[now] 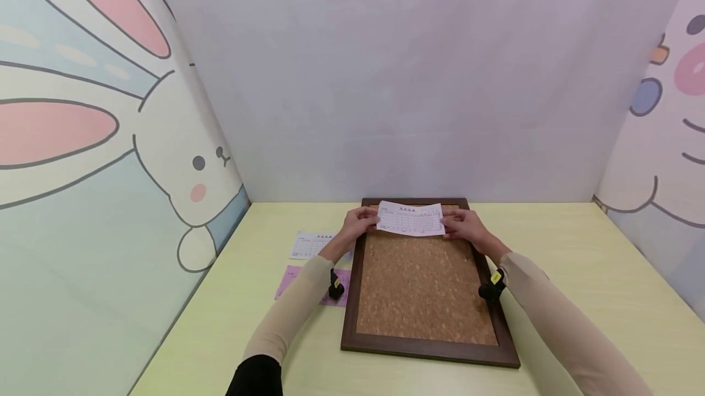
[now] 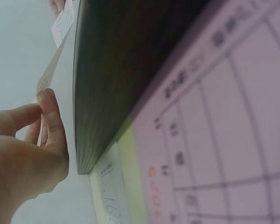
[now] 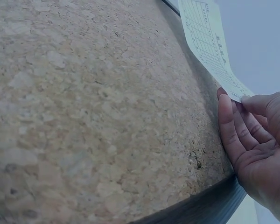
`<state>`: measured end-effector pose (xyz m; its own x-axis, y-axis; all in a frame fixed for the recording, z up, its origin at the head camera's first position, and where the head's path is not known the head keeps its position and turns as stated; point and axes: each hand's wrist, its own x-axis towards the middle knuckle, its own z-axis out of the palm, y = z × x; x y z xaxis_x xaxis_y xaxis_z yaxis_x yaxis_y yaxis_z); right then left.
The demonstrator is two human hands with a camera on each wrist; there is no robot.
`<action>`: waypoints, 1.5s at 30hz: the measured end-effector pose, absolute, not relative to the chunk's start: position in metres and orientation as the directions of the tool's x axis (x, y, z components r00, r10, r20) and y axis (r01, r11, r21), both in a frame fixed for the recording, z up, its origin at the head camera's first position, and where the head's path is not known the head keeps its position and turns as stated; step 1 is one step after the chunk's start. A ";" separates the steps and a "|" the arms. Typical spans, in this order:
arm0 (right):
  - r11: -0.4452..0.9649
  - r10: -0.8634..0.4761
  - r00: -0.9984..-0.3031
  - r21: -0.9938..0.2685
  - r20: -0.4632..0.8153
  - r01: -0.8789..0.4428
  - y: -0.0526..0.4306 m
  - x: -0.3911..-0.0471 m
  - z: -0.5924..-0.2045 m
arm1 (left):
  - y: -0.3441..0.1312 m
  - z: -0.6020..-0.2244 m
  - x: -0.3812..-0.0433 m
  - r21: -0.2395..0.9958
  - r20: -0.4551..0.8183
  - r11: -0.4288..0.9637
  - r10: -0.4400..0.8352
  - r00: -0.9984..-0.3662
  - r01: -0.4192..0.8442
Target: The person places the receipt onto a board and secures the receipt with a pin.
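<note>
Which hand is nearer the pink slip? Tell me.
Left. The left hand pinches the left end of the raised white slip, beyond the pink slip; the right hand pinches the other end, farther off across the corkboard.

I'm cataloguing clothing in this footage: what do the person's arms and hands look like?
Plain beige sleeves cover both forearms; black fabric shows higher up the left arm. Each wrist carries a small black device with a yellow marking. The left hand and right hand are ungloved.
</note>
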<state>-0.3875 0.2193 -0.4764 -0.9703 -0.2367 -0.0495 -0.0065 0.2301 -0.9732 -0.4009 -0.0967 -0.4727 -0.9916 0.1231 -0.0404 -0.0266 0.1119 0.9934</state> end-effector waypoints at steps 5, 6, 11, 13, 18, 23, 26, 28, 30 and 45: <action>0.268 -0.239 -0.969 -0.963 -0.057 -0.009 0.220 -0.390 -0.476 | -0.097 -0.473 -0.402 0.991 -0.046 0.129 0.120 -0.992 -0.030; 0.280 -0.240 -0.969 -0.960 -0.059 -0.011 0.220 -0.391 -0.475 | -0.097 -0.472 -0.402 0.991 -0.047 0.132 0.120 -0.992 -0.031; 0.308 -0.238 -0.969 -0.951 -0.073 -0.003 0.220 -0.391 -0.474 | -0.097 -0.473 -0.404 0.989 -0.053 0.140 0.121 -0.991 -0.036; 0.313 -0.240 -0.968 -0.950 -0.078 -0.001 0.219 -0.391 -0.473 | -0.097 -0.473 -0.404 0.989 -0.055 0.143 0.121 -0.991 -0.037; 0.332 -0.241 -0.966 -0.943 -0.096 0.011 0.219 -0.392 -0.473 | -0.097 -0.473 -0.404 0.989 -0.062 0.137 0.123 -0.990 -0.045; 0.352 -0.236 -0.966 -0.936 -0.104 0.015 0.219 -0.393 -0.473 | -0.097 -0.474 -0.406 0.990 -0.066 0.131 0.130 -0.989 -0.049; 0.362 -0.236 -0.966 -0.932 -0.109 0.017 0.218 -0.393 -0.473 | -0.097 -0.475 -0.407 0.989 -0.068 0.136 0.131 -0.989 -0.050; 0.365 -0.236 -0.965 -0.931 -0.115 0.022 0.218 -0.393 -0.472 | -0.097 -0.474 -0.406 0.989 -0.076 0.138 0.130 -0.989 -0.057; 0.369 -0.235 -0.965 -0.929 -0.119 0.025 0.218 -0.393 -0.472 | -0.097 -0.473 -0.405 0.988 -0.080 0.143 0.131 -0.988 -0.061; 0.400 -0.236 -0.963 -0.916 -0.133 0.028 0.214 -0.393 -0.470 | -0.097 -0.473 -0.405 0.972 -0.073 0.229 0.123 -0.990 -0.043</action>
